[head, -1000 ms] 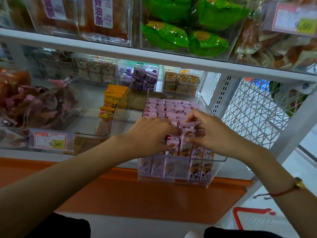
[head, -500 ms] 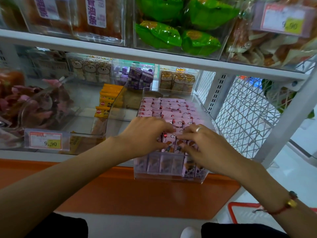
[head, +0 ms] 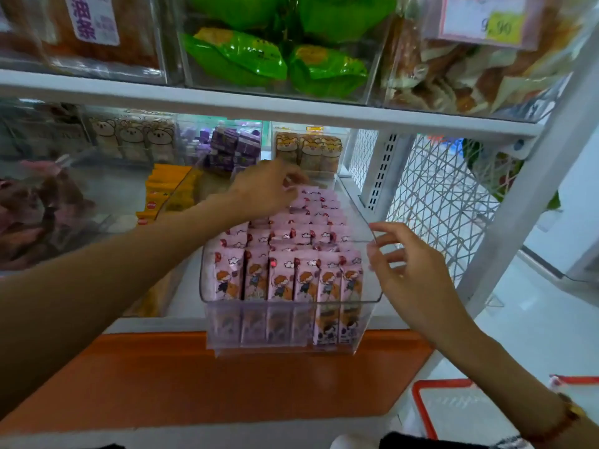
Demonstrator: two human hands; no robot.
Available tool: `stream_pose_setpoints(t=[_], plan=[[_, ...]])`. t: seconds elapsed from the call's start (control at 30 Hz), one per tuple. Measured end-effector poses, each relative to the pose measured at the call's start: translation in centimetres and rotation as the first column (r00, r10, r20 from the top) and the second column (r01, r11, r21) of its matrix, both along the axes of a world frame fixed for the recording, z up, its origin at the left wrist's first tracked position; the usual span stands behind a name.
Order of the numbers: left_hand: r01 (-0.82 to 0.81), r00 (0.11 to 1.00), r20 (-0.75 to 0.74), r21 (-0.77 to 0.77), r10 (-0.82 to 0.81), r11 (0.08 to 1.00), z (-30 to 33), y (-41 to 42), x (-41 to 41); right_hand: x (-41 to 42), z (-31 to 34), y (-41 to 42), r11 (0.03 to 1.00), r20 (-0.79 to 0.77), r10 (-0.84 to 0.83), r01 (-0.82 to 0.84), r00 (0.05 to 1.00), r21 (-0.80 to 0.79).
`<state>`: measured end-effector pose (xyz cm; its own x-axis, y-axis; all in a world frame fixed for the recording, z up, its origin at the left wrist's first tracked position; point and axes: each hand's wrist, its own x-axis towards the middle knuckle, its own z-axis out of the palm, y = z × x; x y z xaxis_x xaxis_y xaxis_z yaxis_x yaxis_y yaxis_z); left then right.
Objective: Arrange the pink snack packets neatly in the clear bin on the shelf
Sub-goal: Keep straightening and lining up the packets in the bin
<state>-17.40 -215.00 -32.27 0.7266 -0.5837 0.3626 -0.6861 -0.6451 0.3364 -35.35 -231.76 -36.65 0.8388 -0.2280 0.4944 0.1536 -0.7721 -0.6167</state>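
Note:
The clear bin (head: pixel 363 322) sits at the front of the lower shelf, its front wall overhanging the shelf edge. Pink snack packets (head: pixel 285 280) with a cartoon child stand upright in it, in several tidy rows from front to back. My left hand (head: pixel 265 189) reaches over the rows to the back of the bin, and its curled fingertips pinch the top of a rear pink packet. My right hand (head: pixel 405 264) hovers at the bin's right wall with its fingers spread and loosely bent. Its fingertips touch the rim.
Yellow packets (head: pixel 162 192) lie in the bin to the left; purple packs (head: pixel 233 150) and bear-print packets (head: pixel 308 153) stand behind. Green bags (head: pixel 324 69) fill the shelf above. A white wire mesh panel (head: pixel 437 202) closes the right side. A red basket (head: pixel 431 413) sits below right.
Both hands have left the front rows. My left hand moved to the back of the bin, and my right hand pulled out to the bin's right rim.

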Motion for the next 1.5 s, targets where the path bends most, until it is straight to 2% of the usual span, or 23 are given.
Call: stream_pose_setpoints(t=[0.1,0.3,0.4,0.57,0.67,0.83,0.9,0.97,1.03,1.1,1.2,1.27,1.37,1.43,1.5], plan=[[-0.051,0.999,0.016,0.072,0.05,0.996,-0.5,-2.8,3.0,0.2,0.2,-0.5,0.996,-0.016,0.03,-0.028,0.999,0.089],[-0.126,0.992,0.053,0.208,0.118,0.97,-2.5,-5.9,5.9,0.9,0.0,-0.7,0.988,0.019,0.052,-0.054,0.998,0.143],[-0.16,0.986,0.077,0.191,0.148,0.969,-2.8,-6.7,6.2,1.2,-0.2,-0.7,0.991,0.012,0.049,-0.05,0.999,0.124],[-0.189,0.982,0.041,0.079,0.186,0.979,-2.3,-7.3,6.2,1.3,-0.5,-0.8,0.997,-0.057,0.047,-0.044,0.997,0.058],[-0.215,0.974,0.073,0.023,0.213,0.976,-2.0,-7.3,6.1,1.2,-0.6,-0.7,0.997,-0.083,0.065,-0.062,0.994,0.036],[-0.218,0.954,0.163,-0.206,0.253,0.954,-1.6,-6.3,6.1,0.8,-0.4,-0.7,0.998,-0.093,0.067,-0.066,0.993,0.013],[-0.183,0.961,0.141,-0.312,0.236,0.932,-1.3,-5.6,5.9,0.8,-0.3,-0.7,0.999,-0.09,0.054,-0.054,0.995,-0.004],[-0.175,0.981,-0.008,-0.492,0.196,0.853,-0.8,-5.1,5.3,0.9,-0.1,-0.6,0.999,-0.081,0.034,-0.036,0.996,-0.026],[-0.224,0.973,-0.194,-0.672,0.123,0.706,-0.3,-4.4,4.2,1.0,0.5,-0.3,0.999,-0.068,0.005,-0.008,0.998,-0.037],[-0.283,0.954,-0.282,-0.741,0.1,0.609,0.2,-3.3,2.8,1.2,1.3,0.0,0.998,-0.024,-0.033,0.032,0.999,-0.062],[-0.331,0.933,-0.356,-0.779,0.059,0.533,0.5,-1.2,-0.3,1.5,2.8,0.9,0.995,0.088,-0.057,0.064,0.995,-0.08],[-0.306,0.934,-0.356,-0.79,0.008,0.531,0.6,0.5,-2.9,1.7,3.7,1.7,0.991,0.119,-0.05,0.063,0.992,-0.114],[-0.219,0.949,-0.304,-0.823,-0.081,0.525,0.4,2.9,-7.0,2.0,4.7,3.4,0.988,0.018,-0.03,0.033,0.999,-0.148],[-0.189,0.953,-0.281,-0.843,-0.112,0.504,0.3,4.1,-9.5,1.8,4.9,4.7,0.997,-0.042,0.068,-0.069,0.997,-0.044],[-0.165,0.951,-0.27,-0.857,-0.152,0.489,0.1,4.9,-11.1,1.1,4.7,6.1,0.963,-0.099,0.25,-0.236,0.963,0.132]])
